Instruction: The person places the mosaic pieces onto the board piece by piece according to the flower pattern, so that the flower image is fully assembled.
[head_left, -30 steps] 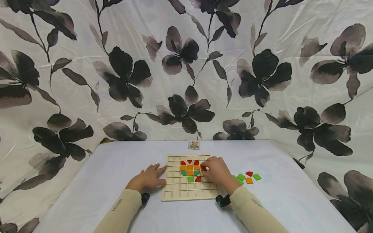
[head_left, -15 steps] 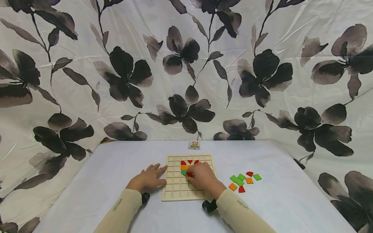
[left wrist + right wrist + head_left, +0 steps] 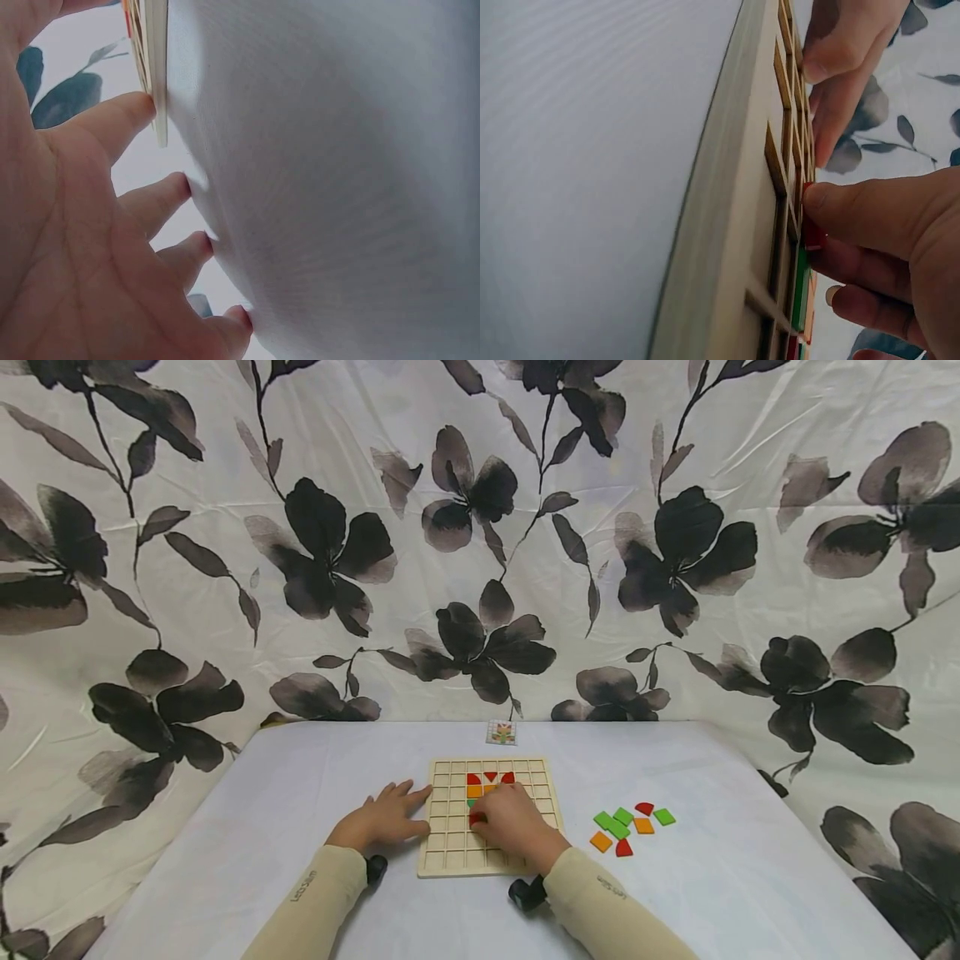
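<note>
A wooden grid board (image 3: 444,862) lies on the table with red, orange and green tiles in its upper middle cells. My left hand (image 3: 381,820) is at the board's left edge, fingers spread; in the left wrist view one finger (image 3: 124,120) touches the rim. Over the board, my right hand (image 3: 517,828) pinches a red tile (image 3: 814,229) between thumb and fingers, low at the grid and left of centre. In the right wrist view a green tile (image 3: 802,289) sits in the grid beside the red one. My right hand hides several set tiles in the head view.
Right of the board lie several loose tiles: green ones (image 3: 619,829), orange squares (image 3: 601,842) and red quarter-rounds (image 3: 624,848). A small card with a coloured pattern (image 3: 502,732) lies behind the board on the white tablecloth (image 3: 330,777). A floral cloth (image 3: 465,560) hangs behind the table.
My right hand has moved left across the board with the red tile, from the right of the tile pattern to its lower left. The loose tiles at right came into view. My left hand stayed put.
</note>
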{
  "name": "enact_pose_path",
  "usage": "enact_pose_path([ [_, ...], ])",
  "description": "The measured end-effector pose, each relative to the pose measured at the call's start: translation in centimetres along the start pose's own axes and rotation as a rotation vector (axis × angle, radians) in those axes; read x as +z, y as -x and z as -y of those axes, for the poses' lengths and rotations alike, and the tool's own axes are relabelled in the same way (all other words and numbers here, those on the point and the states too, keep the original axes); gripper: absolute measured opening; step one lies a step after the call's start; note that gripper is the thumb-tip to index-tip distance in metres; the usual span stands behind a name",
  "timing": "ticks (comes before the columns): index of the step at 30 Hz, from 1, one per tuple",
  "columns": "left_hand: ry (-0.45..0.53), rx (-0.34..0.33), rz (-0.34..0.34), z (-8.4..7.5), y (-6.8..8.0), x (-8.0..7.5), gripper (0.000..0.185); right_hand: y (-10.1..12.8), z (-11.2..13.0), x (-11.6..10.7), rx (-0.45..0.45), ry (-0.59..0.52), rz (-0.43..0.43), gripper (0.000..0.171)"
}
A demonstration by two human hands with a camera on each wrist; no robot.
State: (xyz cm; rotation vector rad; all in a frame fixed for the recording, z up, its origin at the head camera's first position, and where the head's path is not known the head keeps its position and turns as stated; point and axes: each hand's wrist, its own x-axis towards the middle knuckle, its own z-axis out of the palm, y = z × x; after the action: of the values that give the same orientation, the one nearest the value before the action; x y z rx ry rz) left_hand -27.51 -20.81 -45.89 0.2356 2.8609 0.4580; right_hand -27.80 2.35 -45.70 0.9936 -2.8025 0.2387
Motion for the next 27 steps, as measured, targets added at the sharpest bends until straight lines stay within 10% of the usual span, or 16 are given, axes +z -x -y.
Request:
enact_pose_path([
  [27,-0.006,-0.003,0.003,0.1,-0.3,0.1,0.071,0.8,-1.0,-1.4,-0.084,-0.090,-0.013,0.014],
])
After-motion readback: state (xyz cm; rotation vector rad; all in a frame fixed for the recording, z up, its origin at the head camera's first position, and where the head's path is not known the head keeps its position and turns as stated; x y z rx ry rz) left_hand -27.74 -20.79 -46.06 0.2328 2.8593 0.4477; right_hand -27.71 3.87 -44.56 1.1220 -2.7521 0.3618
